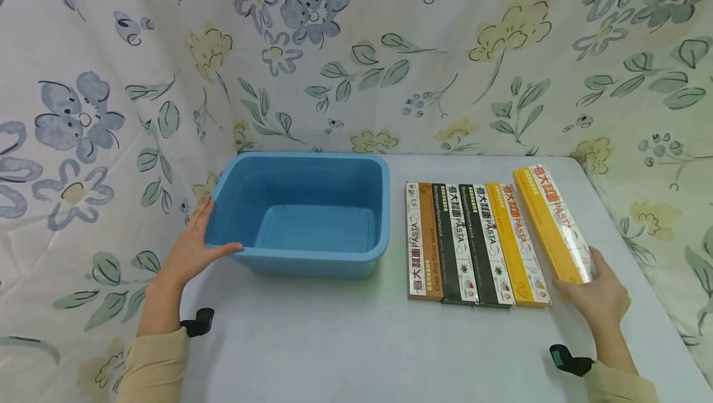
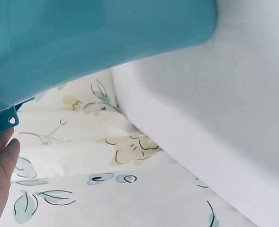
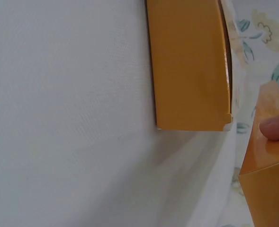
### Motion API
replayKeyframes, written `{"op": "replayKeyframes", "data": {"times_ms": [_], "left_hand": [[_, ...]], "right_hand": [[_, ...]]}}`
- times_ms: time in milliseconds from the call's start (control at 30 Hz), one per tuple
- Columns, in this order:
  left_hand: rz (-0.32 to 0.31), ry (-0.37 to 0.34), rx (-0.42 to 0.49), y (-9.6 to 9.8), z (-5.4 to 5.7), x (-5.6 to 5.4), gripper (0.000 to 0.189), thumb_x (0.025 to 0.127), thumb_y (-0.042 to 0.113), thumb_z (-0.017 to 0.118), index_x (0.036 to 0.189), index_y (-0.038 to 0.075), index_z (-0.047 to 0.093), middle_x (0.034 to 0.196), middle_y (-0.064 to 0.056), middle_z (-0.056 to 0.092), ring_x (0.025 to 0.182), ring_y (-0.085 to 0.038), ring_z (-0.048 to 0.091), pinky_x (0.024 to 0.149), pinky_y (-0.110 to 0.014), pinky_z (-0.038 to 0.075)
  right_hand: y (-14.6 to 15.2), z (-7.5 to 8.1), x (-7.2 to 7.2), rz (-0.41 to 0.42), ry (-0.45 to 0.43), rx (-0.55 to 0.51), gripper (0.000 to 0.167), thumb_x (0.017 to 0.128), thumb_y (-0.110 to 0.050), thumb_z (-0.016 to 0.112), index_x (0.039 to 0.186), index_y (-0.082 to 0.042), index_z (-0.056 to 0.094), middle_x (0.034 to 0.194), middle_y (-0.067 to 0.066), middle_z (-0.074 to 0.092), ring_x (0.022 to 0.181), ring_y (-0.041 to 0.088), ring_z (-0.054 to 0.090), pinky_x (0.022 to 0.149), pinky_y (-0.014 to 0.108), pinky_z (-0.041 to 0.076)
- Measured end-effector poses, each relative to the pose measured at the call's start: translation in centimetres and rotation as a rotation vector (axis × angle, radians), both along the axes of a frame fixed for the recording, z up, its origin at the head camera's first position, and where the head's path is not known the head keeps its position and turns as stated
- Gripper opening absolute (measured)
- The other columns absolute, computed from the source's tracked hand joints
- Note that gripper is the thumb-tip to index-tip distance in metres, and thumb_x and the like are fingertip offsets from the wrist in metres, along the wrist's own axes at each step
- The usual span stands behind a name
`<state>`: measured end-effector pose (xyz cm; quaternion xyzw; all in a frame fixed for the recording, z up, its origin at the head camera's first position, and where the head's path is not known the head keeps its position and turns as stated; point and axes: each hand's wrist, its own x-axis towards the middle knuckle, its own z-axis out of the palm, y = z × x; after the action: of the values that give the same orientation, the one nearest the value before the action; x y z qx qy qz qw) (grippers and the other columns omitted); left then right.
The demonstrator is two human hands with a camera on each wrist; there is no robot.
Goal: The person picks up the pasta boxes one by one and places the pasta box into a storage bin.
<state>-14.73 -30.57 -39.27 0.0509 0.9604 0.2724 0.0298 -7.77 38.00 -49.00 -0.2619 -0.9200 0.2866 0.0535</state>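
At the left of the table stands a blue plastic basin (image 1: 312, 255) with nothing inside. My left hand (image 1: 192, 247) grips its left end, thumb over the front rim and fingers along the outer side; the left wrist view has fingertips under a rim corner with a small hole. On the right, my right hand (image 1: 603, 291) holds a yellow and white pasta box (image 1: 543, 223) by its near end, slanted toward the far left. In the right wrist view, the thumb presses on this held box (image 3: 267, 189), apart from another yellow box (image 3: 191, 71) on the table.
Side by side right of the basin lie a brown crab roe pasta box (image 1: 432, 254), two black pasta boxes (image 1: 445, 236) and a yellow pasta box (image 1: 505, 236). A flowered cloth (image 1: 345, 99) hangs behind the white table (image 1: 345, 341) and along both sides.
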Motion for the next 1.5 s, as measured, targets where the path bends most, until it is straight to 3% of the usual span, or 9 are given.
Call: {"op": "replayKeyframes", "data": {"times_ms": [267,600,833,1033,1133,1333,1500], "left_hand": [[0.014,0.012,-0.015,0.0,0.2,0.0,0.113,0.080,0.048,0.074,0.156,0.004,0.003,0.161,-0.021,0.002,0.140,-0.054,0.011,0.097,-0.078,0.021],[0.015,0.019,-0.023,0.1,0.1,-0.1,0.113,0.080,0.047,0.075,0.156,0.004,0.003,0.161,-0.020,0.002,0.140,-0.053,0.013,0.097,-0.078,0.023],[0.014,0.047,-0.030,0.1,-0.1,-0.1,0.113,0.080,0.048,0.075,0.156,0.004,0.005,0.161,-0.021,0.004,0.139,-0.054,0.016,0.095,-0.078,0.025],[0.021,0.030,-0.028,0.2,-0.1,0.0,0.113,0.081,0.052,0.073,0.156,0.006,0.002,0.161,-0.020,0.002,0.139,-0.054,0.015,0.096,-0.078,0.025],[0.024,0.025,-0.015,0.3,-0.1,0.0,0.113,0.081,0.051,0.072,0.156,0.007,0.001,0.161,-0.020,0.001,0.140,-0.053,0.014,0.096,-0.078,0.024],[0.031,0.032,-0.002,0.3,-0.2,0.1,0.113,0.081,0.051,0.073,0.157,0.009,0.001,0.161,-0.020,0.002,0.140,-0.054,0.014,0.096,-0.078,0.023],[0.029,0.030,0.006,0.2,-0.2,0.2,0.112,0.081,0.049,0.073,0.157,0.008,0.001,0.162,-0.019,0.001,0.141,-0.053,0.012,0.096,-0.078,0.022]], "right_hand": [[-1.0,1.2,0.1,0.024,0.076,0.044,0.093,0.076,-0.017,0.077,0.152,0.000,0.026,0.137,0.036,0.044,0.109,0.052,0.046,0.084,0.061,0.032],[-2.5,2.9,-0.2,0.148,0.100,0.055,0.095,0.073,-0.014,0.080,0.151,0.000,0.027,0.134,0.038,0.045,0.103,0.052,0.048,0.079,0.062,0.040],[-4.2,4.4,-0.7,0.223,0.172,0.101,0.095,0.069,-0.014,0.083,0.149,0.000,0.033,0.125,0.037,0.052,0.093,0.046,0.052,0.067,0.047,0.044],[-5.5,6.1,-0.9,0.305,0.213,0.120,0.096,0.067,-0.013,0.084,0.149,-0.001,0.035,0.124,0.035,0.054,0.089,0.044,0.053,0.063,0.043,0.046],[-6.3,7.2,-0.9,0.340,0.220,0.123,0.097,0.065,-0.011,0.085,0.148,0.000,0.036,0.125,0.035,0.053,0.089,0.044,0.053,0.064,0.045,0.049],[-7.8,8.7,-0.9,0.399,0.223,0.067,0.101,0.063,-0.007,0.086,0.149,-0.002,0.035,0.131,0.035,0.049,0.092,0.046,0.053,0.071,0.061,0.054],[-8.7,9.6,-1.0,0.442,0.225,0.048,0.100,0.063,-0.009,0.088,0.148,-0.002,0.037,0.128,0.035,0.050,0.089,0.044,0.053,0.065,0.045,0.056]]}}
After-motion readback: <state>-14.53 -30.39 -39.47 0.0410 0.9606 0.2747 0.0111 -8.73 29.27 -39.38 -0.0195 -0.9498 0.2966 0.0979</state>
